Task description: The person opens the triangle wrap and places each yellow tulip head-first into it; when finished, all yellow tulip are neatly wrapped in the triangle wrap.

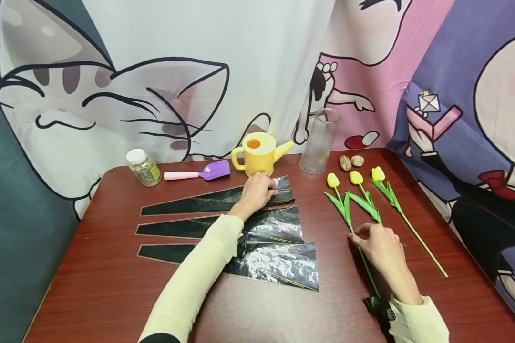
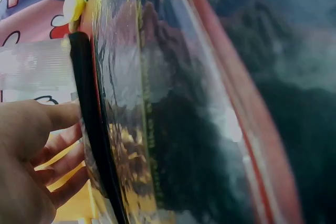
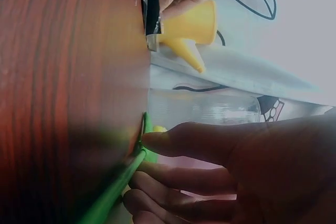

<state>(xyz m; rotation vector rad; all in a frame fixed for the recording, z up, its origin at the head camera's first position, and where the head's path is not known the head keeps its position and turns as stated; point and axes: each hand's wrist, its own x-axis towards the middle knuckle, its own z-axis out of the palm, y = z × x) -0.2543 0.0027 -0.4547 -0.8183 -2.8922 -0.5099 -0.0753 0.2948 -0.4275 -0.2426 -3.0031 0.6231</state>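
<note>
- The leftmost tulip [image 1: 334,181] lies on the right half of the desk [image 1: 111,286], its bloom far from me and its green stem [image 1: 365,262] running back under my right hand [image 1: 379,247].
- My right hand's fingers are curled down onto that stem just below the leaves, thumb and forefinger closing on it; the right wrist view shows the fingertips [image 3: 157,142] touching the green.
- I judge the best hold is low on the stem, clear of the leaves, so the bloom lifts without bending.
- Two more tulips [image 1: 366,177] lie just beside it on the right; I should lift straight up so the leaves do not snag theirs.
- My left hand [image 1: 257,190] rests on the far cellophane sleeve [image 1: 223,200], fingers curled over its wide end just beside the yellow watering can [image 1: 259,153].
- I would keep that sleeve pinned flat, for the film looks slippery, and two more sleeves [image 1: 279,243] lie nearer me.
- The glass vase [image 1: 319,140] and two pebbles [image 1: 351,162] stand at the far edge; a jar [image 1: 144,166] and purple scoop [image 1: 201,172] sit far left.
</note>
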